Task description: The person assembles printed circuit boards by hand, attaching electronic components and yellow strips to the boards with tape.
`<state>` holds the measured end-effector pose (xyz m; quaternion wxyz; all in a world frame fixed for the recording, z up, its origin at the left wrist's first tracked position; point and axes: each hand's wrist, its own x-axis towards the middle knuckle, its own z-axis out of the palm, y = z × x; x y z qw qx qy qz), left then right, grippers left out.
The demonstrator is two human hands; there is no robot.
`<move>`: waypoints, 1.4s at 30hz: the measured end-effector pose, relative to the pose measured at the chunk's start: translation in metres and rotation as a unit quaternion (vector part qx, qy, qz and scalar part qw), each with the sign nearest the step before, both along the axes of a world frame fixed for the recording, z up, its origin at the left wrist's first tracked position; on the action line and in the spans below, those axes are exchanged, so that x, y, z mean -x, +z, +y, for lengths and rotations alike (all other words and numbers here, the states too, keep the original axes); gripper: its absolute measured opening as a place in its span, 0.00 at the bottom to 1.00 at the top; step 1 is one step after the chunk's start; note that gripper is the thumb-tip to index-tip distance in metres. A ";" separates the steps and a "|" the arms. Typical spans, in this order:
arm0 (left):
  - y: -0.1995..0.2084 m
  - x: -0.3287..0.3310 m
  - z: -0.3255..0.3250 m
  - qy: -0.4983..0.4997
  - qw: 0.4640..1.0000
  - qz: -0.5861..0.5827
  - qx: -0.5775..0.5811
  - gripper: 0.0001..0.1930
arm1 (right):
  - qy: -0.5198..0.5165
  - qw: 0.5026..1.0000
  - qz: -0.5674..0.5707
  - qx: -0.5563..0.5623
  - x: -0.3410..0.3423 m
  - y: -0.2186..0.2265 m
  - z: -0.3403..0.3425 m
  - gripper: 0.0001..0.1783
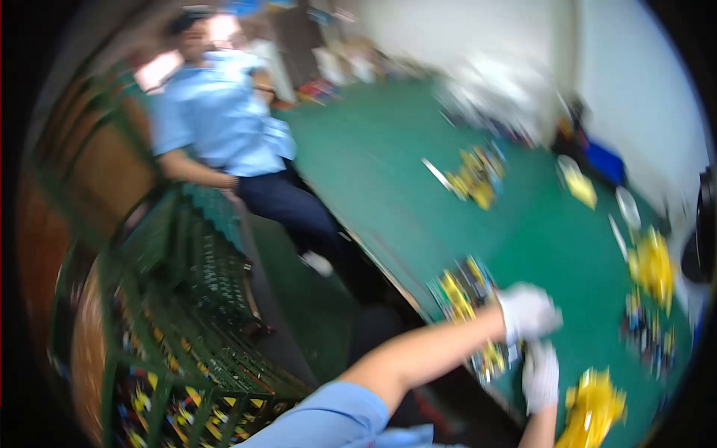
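My left hand (529, 312), in a white glove, is over the green table (381, 164), its forearm crossing from the lower left. Just below it is my right hand (541, 377), gloved too, the fingertips of both close together. Motion blur smears the fingers, so whether they hold anything cannot be made out. Beside and partly under my left forearm lies a group of slim yellow, black and silver pieces (459, 287), their kind unclear. A yellow plastic-looking bundle (591, 409) lies right of my right wrist.
Another yellow bundle (652, 269) and dark small pieces (648, 336) lie at the right. Farther back are a yellow cluster (478, 178) and a blue bin (605, 163). Green crates (187, 388) holding small coloured pieces stand at left. A person in light blue (216, 112) sits beyond.
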<state>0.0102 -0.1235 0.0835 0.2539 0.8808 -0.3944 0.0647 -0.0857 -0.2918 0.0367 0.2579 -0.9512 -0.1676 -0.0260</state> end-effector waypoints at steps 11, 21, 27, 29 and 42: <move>-0.034 -0.032 -0.012 -0.025 0.998 0.039 0.051 0.17 | -0.007 1.000 0.007 -0.014 -0.023 0.003 -0.009 0.16; -0.008 -0.035 0.059 0.165 0.964 0.097 0.183 0.18 | 0.046 0.995 0.061 0.068 -0.012 0.020 -0.014 0.21; -0.035 -0.056 0.095 0.232 0.969 0.046 0.067 0.16 | 0.070 0.985 0.108 0.116 -0.019 0.033 -0.011 0.23; -0.040 -0.053 0.089 0.240 0.970 0.045 0.011 0.21 | 0.064 0.981 0.121 0.140 -0.020 0.034 -0.009 0.23; -0.040 -0.047 0.080 0.224 0.970 -0.034 -0.090 0.22 | 0.033 0.990 0.139 0.011 -0.024 0.047 0.004 0.20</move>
